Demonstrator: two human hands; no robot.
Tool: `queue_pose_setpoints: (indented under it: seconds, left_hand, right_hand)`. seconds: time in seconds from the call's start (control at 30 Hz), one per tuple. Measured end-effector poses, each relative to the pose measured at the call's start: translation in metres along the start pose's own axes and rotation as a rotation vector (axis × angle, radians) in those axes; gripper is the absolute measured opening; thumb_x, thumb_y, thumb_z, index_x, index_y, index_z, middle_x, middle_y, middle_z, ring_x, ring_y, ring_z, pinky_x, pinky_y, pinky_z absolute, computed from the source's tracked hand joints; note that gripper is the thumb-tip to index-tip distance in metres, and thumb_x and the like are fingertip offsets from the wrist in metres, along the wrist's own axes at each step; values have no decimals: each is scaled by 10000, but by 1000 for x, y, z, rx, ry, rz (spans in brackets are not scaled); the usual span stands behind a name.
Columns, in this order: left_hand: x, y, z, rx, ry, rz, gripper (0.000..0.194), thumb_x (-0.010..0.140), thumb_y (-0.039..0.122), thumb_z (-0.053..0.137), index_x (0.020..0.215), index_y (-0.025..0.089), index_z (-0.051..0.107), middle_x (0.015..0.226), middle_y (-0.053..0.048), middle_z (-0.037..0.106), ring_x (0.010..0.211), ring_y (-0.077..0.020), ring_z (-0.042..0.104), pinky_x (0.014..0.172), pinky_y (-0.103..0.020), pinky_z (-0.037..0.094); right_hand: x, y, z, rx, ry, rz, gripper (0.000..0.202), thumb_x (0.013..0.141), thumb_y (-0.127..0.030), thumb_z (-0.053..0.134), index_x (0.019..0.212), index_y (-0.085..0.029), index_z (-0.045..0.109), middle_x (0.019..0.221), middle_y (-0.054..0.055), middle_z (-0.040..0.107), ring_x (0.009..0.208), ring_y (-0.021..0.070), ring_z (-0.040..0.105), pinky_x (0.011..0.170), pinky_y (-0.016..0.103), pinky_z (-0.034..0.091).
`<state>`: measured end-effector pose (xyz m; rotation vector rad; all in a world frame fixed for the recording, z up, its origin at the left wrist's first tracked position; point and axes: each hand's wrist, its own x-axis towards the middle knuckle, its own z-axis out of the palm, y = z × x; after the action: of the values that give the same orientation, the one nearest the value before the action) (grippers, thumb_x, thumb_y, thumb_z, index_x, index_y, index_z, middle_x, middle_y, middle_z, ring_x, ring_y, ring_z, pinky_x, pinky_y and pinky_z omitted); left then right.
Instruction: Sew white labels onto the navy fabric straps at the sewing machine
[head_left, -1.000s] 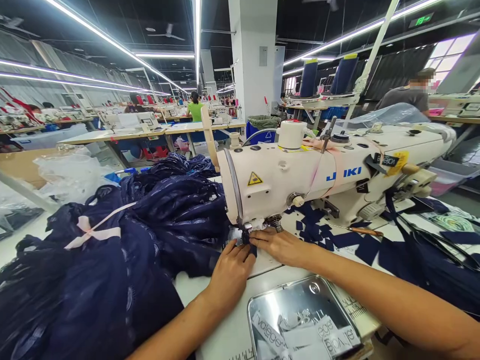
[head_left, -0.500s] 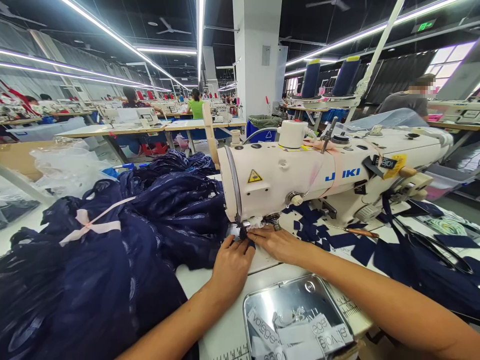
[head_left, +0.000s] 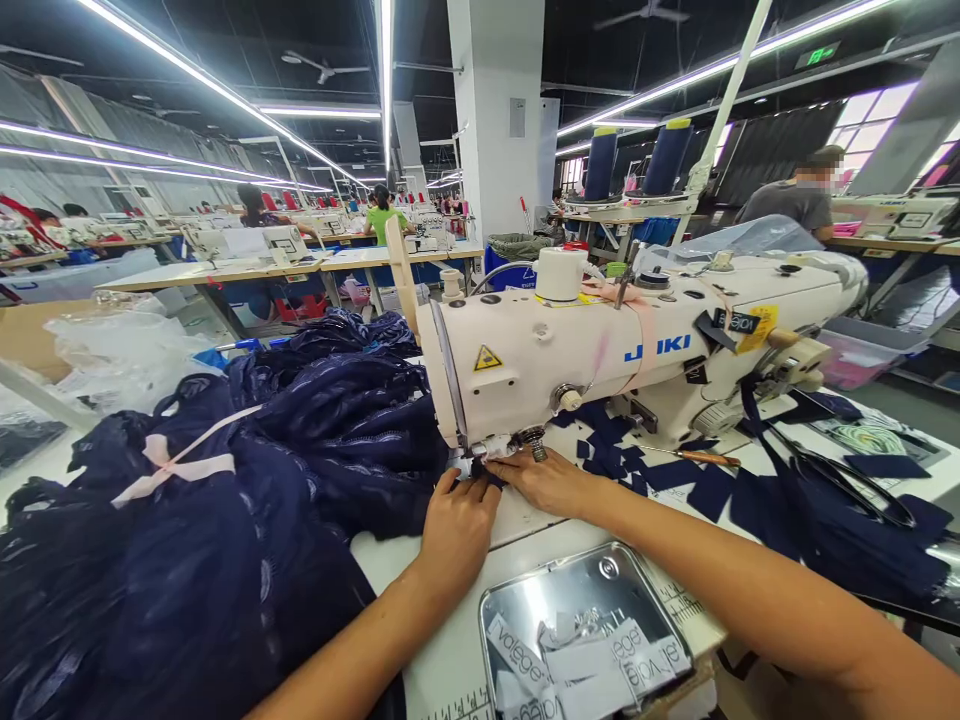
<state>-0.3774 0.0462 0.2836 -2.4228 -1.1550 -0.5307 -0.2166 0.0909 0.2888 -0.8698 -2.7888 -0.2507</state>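
Both of my hands are at the needle end of a white sewing machine, close together on its bed. My left hand has its fingers bent forward, holding down a small bit of navy fabric by the presser foot. From the right, my right hand reaches in, its fingertips on the same bit of fabric under the machine head. The fingertips and most of that piece are hidden. Left of my left hand lies a big heap of navy garments, part of it tied with a pale pink ribbon.
Before the machine sits a metal tin of printed white labels. Navy fabric pieces, a wooden-handled tool and black scissors lie to the right. Thread cones stand behind; people work at other machines.
The view has turned slightly right, so the machine and tin appear further left. My hands stay at the needle area with little visible movement.
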Motion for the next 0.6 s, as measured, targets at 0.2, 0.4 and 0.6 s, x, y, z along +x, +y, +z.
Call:
queue_pose_setpoints:
  seconds: [0.2,0.4,0.6]
  left_hand:
    - [-7,-6,-4,-43,14,24,291,758,3,356,852,127,602,823,-81,664,777,-200,599,848,-410,386]
    - [-14,-38,-13,-170,-111,52,367,722,-44,346,907,145,601,919,-66,669,914,-194,591,913,-431,354]
    - [-9,-50,-15,-284,-127,-37,439,668,-53,354,956,166,603,965,-67,662,929,-189,594,916,-455,358]
  right_hand:
    - [-1,3,-4,64,58,11,339,796,-103,427,1109,-128,555,1017,107,611,954,200,532,861,367,379]
    - [-6,-4,-12,139,16,36,265,800,-245,483,1021,-163,606,1001,75,593,830,186,556,762,328,411]
    - [-8,-16,-8,161,52,35,247,825,-229,465,1020,-153,596,990,81,555,870,193,522,707,305,427]
